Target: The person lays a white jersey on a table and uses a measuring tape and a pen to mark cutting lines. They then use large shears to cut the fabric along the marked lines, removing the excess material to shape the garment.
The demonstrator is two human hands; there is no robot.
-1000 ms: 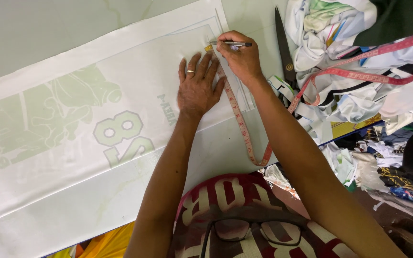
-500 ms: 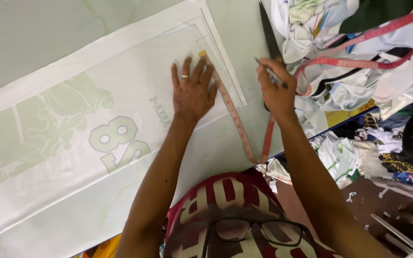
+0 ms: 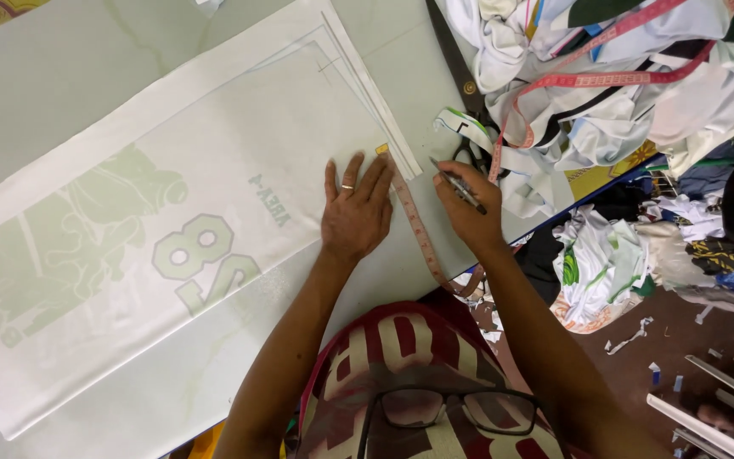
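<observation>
Past the far right corner of the pale green surface we see black shears lying with the blade pointing away and the handles partly tucked under a heap of white and printed cloth. A red tape loops across that heap. Below the surface's right edge, more cloth scraps are piled, and small white offcuts dot the brown floor. At the bottom right we make out what may be a white plastic chair. Glasses hang near the bottom edge.
</observation>
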